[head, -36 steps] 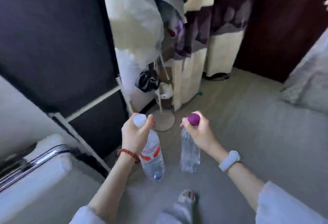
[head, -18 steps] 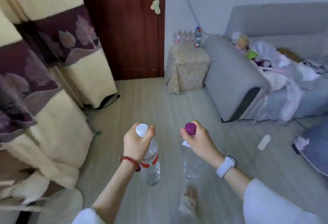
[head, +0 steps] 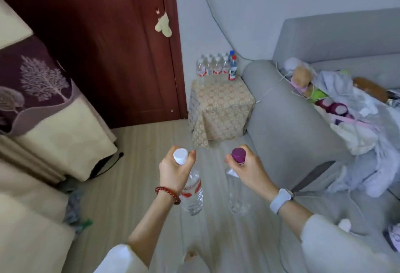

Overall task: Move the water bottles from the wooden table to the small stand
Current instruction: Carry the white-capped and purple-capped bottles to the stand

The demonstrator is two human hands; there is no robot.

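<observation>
A long grey fabric sofa (head: 303,121) heaped with clothes and soft toys fills the right side, and a dark red-brown wooden door (head: 108,45) stands at the back left. Between them, against the white wall, sits the small square stand draped in a beige patterned cloth (head: 219,108), with a cluster of clear plastic water bottles (head: 215,68) upright along its back edge. Nearer the camera, over the pale striped floor (head: 134,175), the left hand (head: 175,172) is closed around the neck of a clear water bottle with a white cap and red label (head: 192,192), which hangs with its long axis near vertical, cap up and base toward the floor. The right hand (head: 249,171) grips the neck of a clear water bottle with a purple cap (head: 237,194), likewise hanging upright, cap up. Both carried bottles are well short of the stand.
</observation>
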